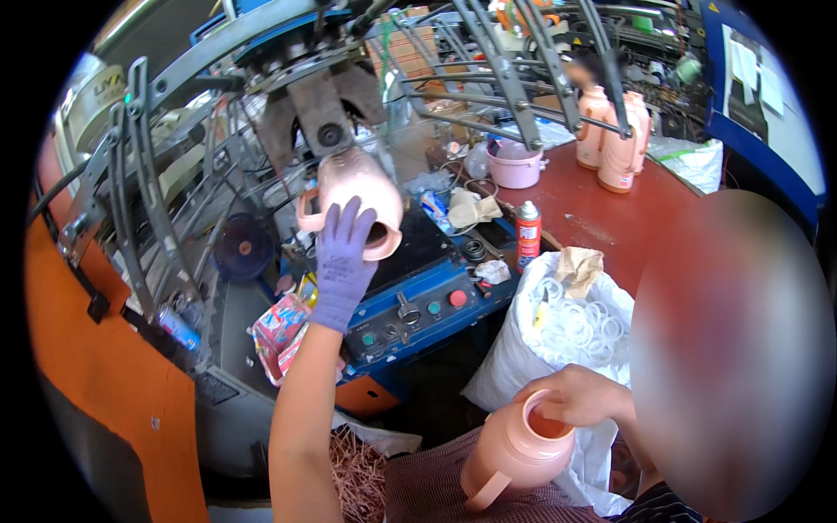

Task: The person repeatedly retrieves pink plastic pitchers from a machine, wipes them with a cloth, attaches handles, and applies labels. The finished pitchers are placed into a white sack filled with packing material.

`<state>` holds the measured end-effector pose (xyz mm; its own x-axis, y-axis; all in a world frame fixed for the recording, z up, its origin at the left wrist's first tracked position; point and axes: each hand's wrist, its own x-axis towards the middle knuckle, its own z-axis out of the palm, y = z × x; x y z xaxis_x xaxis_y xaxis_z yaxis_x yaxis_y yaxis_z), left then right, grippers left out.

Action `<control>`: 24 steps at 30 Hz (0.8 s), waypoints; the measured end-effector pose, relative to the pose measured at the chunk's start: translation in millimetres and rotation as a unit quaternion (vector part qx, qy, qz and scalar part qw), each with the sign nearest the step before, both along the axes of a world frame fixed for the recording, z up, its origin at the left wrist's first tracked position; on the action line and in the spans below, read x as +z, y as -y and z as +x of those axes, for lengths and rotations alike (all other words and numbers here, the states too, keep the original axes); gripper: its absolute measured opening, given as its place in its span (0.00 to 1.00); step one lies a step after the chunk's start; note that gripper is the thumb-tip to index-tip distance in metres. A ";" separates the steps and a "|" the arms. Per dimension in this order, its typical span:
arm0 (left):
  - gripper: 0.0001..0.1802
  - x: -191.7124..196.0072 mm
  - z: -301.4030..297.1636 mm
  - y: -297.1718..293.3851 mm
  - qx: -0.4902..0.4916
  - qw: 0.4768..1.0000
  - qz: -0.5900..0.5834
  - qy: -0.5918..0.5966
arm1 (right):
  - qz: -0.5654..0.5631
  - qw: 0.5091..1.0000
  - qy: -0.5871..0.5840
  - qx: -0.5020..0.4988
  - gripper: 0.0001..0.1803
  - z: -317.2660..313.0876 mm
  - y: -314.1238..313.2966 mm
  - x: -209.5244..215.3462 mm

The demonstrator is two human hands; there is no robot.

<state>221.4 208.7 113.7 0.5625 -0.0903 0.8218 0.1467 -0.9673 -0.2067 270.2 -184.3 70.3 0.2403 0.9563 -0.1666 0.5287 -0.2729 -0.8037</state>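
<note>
My left hand point(342, 257), in a purple glove, reaches up and grips a pale pink plastic jug point(353, 187) near its open mouth. The jug hangs tilted under the dark metal head of a machine point(318, 105), handle to the left. My bare right hand point(580, 397) rests on the mouth of a second pink jug point(514, 453) lying on my lap, with fingers curled over its rim. Its handle points down-left.
A blue control panel with buttons point(418, 305) sits below the machine. A white sack of white plastic rings point(575, 327) stands by my right hand. A red spray can point(527, 234), a pink tub point(514, 166) and finished pink jugs point(615, 131) stand on the red table point(602, 218). Metal frame arms point(131, 200) stand to the left.
</note>
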 end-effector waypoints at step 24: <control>0.56 -54.5 -94.0 247.1 -0.303 0.716 -0.521 -0.352 | 0.089 0.776 0.180 -0.598 0.09 5.1 283.5 -120.5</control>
<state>127.5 -38.4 59.3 0.9875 -0.0366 0.1533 -0.1513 -0.4916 0.8576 275.2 -467.7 -50.2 0.9738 0.0143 0.2269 0.1828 -0.6424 -0.7442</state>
